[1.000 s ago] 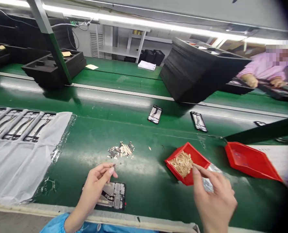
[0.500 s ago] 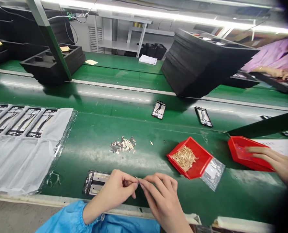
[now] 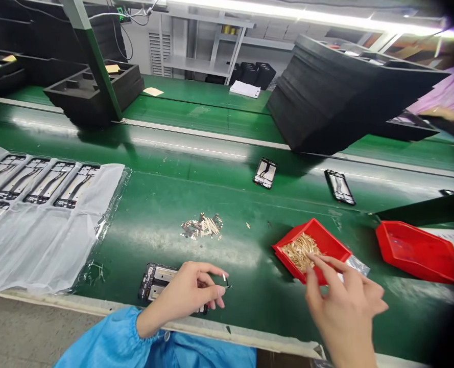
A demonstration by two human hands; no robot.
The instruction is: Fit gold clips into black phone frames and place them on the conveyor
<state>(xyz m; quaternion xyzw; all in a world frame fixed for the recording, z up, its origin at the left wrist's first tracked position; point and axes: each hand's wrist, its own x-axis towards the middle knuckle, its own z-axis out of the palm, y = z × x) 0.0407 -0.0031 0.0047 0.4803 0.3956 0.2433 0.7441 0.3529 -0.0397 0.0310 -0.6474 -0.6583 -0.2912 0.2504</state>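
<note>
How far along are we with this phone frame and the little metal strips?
Done, apparently: two frames lie further up the belt. In hand: the left hand pinches a small strip above the frame at the near edge, while the right hand reaches into the red bin of strips. Left: a row of frames waits on the plastic sheet.

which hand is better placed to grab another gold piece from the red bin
Right. The right hand hovers at the near edge of the red bin, fingertips almost on the gold pieces. The left hand is already pinching a small part over the phone frame, well away from the bin.
</note>
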